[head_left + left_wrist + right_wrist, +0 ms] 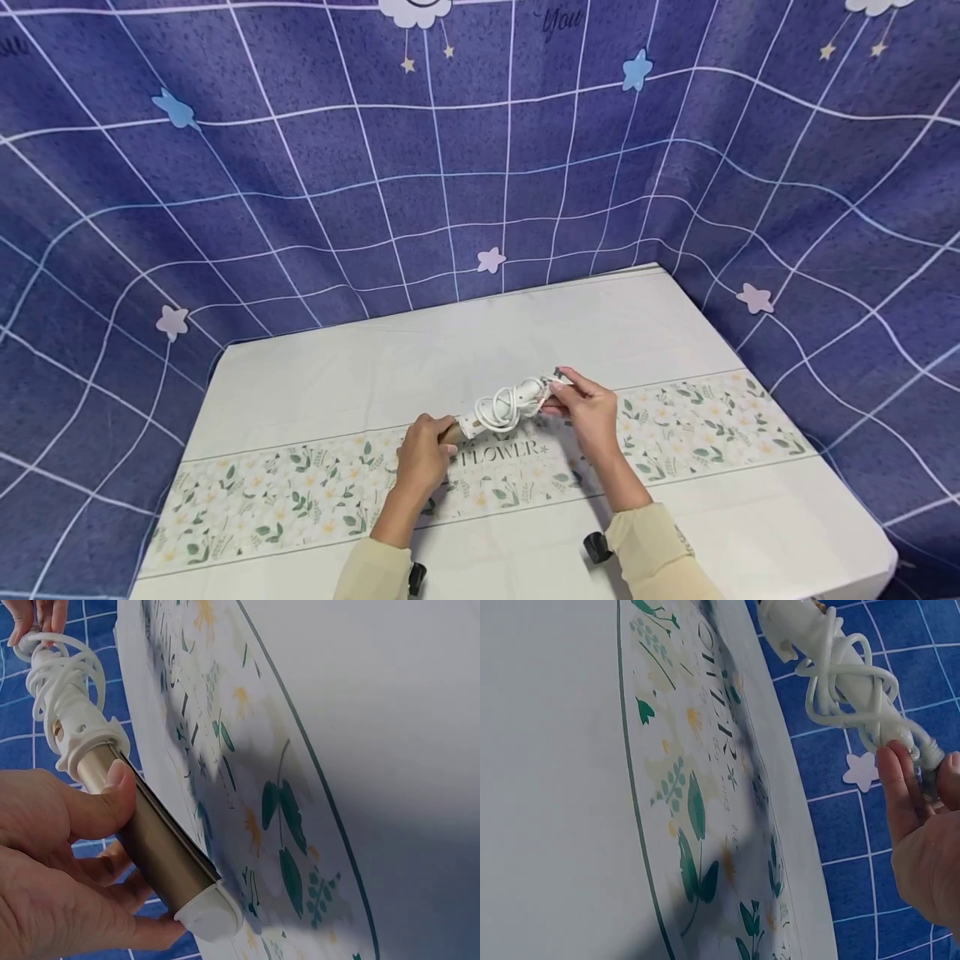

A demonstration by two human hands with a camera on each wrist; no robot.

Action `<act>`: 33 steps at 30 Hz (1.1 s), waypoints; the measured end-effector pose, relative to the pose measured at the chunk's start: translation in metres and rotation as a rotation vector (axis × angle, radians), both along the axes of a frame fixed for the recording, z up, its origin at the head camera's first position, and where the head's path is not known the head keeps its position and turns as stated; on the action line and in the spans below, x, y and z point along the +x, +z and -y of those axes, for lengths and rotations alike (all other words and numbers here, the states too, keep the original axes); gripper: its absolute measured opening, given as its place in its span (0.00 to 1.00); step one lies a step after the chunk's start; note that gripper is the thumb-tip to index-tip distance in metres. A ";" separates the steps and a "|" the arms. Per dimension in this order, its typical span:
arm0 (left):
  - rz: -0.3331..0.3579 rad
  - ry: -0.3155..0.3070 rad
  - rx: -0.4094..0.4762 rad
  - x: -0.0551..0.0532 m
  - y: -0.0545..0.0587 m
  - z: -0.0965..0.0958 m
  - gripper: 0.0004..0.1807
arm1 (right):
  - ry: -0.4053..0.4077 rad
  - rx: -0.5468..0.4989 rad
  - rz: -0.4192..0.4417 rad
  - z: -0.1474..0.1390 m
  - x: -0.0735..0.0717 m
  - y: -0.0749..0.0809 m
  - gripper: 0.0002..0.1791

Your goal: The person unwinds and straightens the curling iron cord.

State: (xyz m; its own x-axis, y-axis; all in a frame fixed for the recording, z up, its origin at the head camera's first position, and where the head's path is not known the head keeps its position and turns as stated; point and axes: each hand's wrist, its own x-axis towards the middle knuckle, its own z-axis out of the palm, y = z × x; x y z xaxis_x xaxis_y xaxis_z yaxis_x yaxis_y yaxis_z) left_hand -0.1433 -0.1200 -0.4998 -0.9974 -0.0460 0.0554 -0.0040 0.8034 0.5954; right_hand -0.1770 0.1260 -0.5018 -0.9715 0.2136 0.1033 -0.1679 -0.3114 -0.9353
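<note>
A curling iron [469, 426] with a white handle and a gold barrel is held up over the table between both hands. Its white cord [495, 414] is wound in loose loops round the handle. My left hand [422, 457] grips the gold barrel [154, 832], thumb on top and fingers beneath, near the white tip [210, 913]. At the handle's far end, my right hand [594, 417] pinches the cord's end between thumb and fingers; in the right wrist view, the fingertips [892, 761] touch the end of the handle.
A white table [315, 379] with a floral band and the word FLOWER lies below the hands. Blue grid-patterned curtains [390, 200] with stars stand behind it and at both sides. A black strap piece [597, 547] sits by the right sleeve [651, 542].
</note>
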 end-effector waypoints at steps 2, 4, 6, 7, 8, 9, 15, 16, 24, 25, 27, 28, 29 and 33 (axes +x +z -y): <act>-0.012 -0.007 -0.010 0.000 0.001 0.000 0.23 | -0.003 -0.003 -0.019 -0.001 0.000 -0.001 0.16; -0.019 -0.014 -0.018 -0.001 0.001 -0.001 0.23 | -0.015 0.005 -0.033 0.000 0.000 -0.002 0.16; -0.022 -0.021 -0.022 -0.001 0.001 -0.001 0.23 | -0.015 -0.002 -0.040 0.001 0.000 -0.003 0.15; -0.024 -0.025 -0.021 0.000 0.001 -0.001 0.23 | -0.014 -0.016 -0.041 0.002 0.000 -0.004 0.15; -0.022 -0.026 -0.019 0.000 0.001 -0.001 0.23 | -0.019 -0.024 -0.038 0.003 0.000 -0.004 0.14; -0.024 -0.026 -0.019 0.000 0.001 -0.001 0.23 | -0.022 -0.027 -0.032 0.004 0.000 -0.005 0.15; -0.034 -0.021 -0.013 0.002 0.002 -0.002 0.23 | -0.022 -0.039 -0.018 0.006 0.000 -0.006 0.17; -0.034 -0.019 -0.010 0.002 0.002 -0.003 0.23 | -0.019 -0.043 -0.017 0.006 0.000 -0.006 0.17; -0.032 -0.004 0.027 0.002 0.004 -0.003 0.23 | -0.003 -0.063 0.042 0.005 0.001 -0.006 0.21; -0.029 -0.002 0.029 0.002 0.005 -0.003 0.23 | -0.007 -0.066 0.057 0.004 0.001 -0.007 0.22; -0.029 -0.002 0.028 0.001 0.006 -0.003 0.23 | -0.015 -0.069 0.091 0.004 0.000 -0.009 0.21; -0.030 -0.004 0.027 0.001 0.006 -0.003 0.23 | -0.018 -0.062 0.108 0.003 -0.001 -0.009 0.21; -0.032 -0.007 0.024 0.001 0.007 -0.003 0.22 | -0.021 -0.053 0.126 0.003 -0.001 -0.010 0.20; -0.036 -0.019 0.017 0.000 0.007 -0.003 0.22 | -0.018 0.013 0.185 0.002 -0.003 -0.012 0.19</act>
State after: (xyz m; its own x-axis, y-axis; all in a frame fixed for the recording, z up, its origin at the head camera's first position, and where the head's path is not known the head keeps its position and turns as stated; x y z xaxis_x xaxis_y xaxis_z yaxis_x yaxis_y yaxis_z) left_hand -0.1428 -0.1167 -0.4923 -0.9954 -0.0284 0.0911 0.0330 0.7931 0.6081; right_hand -0.1798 0.1242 -0.5140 -0.9701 0.2311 -0.0738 0.0017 -0.2977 -0.9547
